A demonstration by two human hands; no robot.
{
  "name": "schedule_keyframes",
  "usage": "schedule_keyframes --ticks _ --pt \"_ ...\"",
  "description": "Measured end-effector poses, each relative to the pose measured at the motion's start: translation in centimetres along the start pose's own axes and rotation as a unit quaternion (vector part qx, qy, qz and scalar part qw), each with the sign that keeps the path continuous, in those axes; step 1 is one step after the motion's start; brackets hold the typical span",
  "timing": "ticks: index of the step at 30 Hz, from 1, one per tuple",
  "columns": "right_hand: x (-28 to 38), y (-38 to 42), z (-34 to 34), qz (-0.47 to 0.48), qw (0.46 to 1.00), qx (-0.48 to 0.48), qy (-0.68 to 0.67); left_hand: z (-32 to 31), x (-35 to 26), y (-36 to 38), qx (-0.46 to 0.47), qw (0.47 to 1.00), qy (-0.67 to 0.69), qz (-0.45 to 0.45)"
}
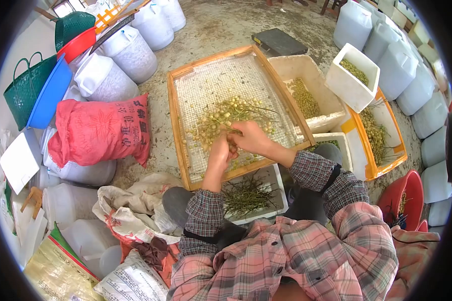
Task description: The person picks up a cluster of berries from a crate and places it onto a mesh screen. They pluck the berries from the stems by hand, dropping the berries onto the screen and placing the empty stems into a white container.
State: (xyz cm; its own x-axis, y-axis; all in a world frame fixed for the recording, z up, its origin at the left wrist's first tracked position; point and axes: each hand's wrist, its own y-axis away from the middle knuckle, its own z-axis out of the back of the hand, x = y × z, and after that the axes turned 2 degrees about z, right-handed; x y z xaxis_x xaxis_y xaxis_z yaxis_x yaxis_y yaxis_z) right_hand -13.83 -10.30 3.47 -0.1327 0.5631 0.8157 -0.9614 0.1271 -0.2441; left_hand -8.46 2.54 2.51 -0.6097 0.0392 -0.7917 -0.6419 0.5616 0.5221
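My left hand (221,150) and my right hand (251,138) meet over a wood-framed wire mesh screen (193,93). The fingers of both are closed around thin green fruit stems (226,129); my fingers partly hide the held part. Just beyond them, a pile of small round yellow-green fruits (236,108), some still on stems, lies on the mesh. Loose fruits are scattered around the pile. Below the screen's near edge, a white foam box (284,193) holds a heap of bare dark stems (248,195).
White foam boxes (286,67) of fruit stand on the right, beside an orange-rimmed crate (401,153). A red sack (103,133) lies on the left, near several white jugs (128,55). A red bucket (411,198) is at lower right, and a dark flat case (279,41) lies beyond the screen.
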Motion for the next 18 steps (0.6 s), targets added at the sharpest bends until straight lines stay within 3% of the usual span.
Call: schedule_keyframes --ticks 2,5,11,18 --pt "-0.5 0.0 0.1 -0.011 0.999 0.017 0.046 0.7 0.4 -0.3 0.014 0.997 -0.078 -0.013" --pt "-0.5 0.0 0.4 -0.032 0.997 0.051 0.037 0.2 0.4 0.5 -0.007 0.995 -0.091 -0.036" --pt "-0.4 0.8 0.8 0.056 0.996 0.038 0.049 -0.4 0.6 0.6 -0.068 0.988 -0.126 -0.051" --pt "-0.3 1.1 0.5 0.041 0.997 0.032 0.063 -0.8 1.0 0.5 -0.072 0.971 -0.212 -0.083"
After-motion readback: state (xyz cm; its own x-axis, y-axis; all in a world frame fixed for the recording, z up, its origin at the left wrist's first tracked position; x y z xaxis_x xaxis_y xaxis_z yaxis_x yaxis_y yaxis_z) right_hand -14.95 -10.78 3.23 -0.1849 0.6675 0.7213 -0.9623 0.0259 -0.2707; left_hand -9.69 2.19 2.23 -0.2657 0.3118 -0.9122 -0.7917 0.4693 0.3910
